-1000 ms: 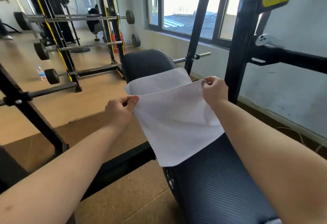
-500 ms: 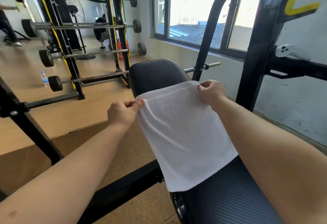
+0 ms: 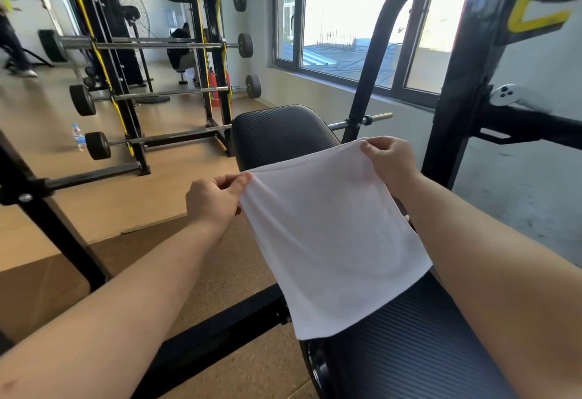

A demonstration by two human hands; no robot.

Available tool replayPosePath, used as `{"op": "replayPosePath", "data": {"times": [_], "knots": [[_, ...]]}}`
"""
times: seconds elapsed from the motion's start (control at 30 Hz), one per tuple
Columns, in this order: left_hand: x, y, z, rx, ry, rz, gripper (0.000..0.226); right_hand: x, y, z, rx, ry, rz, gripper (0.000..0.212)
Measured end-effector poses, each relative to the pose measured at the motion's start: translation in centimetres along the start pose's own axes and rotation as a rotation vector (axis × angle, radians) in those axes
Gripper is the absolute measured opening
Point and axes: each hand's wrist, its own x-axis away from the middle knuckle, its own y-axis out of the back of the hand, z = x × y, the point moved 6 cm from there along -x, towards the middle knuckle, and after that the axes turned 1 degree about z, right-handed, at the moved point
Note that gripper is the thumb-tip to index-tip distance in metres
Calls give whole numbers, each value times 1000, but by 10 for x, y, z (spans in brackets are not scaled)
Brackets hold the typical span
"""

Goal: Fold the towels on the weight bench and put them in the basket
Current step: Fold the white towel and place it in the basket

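A thin white cloth towel, apparently doubled over, is held up by its two upper corners above the black ribbed padded weight bench, with its lower edge draped on or just over the near pad and its left lower corner hanging past the bench's side. The far section of the same bench's padding is seen beyond the towel's top edge. No basket is visible in this view, so its position cannot be stated. The fold is judged to be partly made, with at least one further fold and the transfer to the basket outstanding. Risk is noted as follows: the fabric is limp, and an uneven pull at the two corners would skew the edges and spoil the alignment; a loosened pinch at either corner would let the layers separate and the towel slide off the bench side towards the brown cork-like floor; the overhanging corner is the likeliest part to drag. The left hand is closed to a pinch, thumb against fingers, on the upper left corner. The right hand is likewise closed on the upper right corner, fingers curled over the hem. Both forearms are extended forward. Black and yellow steel racks carrying barbells stand well apart to the left, and a black upright frame post stands near the right hand without contact.
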Motion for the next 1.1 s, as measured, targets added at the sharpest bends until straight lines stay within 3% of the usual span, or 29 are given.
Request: {"op": "replayPosePath", "data": {"times": [0.13,0.37,0.57,0.77,1.1], "knots": [[12,13,-23,-40,-65,9,30,13,29,24,-66,32,-18,14],[41,33,-64,218,-28,78,30,56,81,74,-207,88,18,13],[70,55,-99,334,2,126,14,100,116,104,-288,55,59,6],[103,81,-129,230,-70,150,23,149,154,130,-362,57,103,9],[182,104,-131,200,-65,173,6,235,201,133,-268,87,18,8]]}}
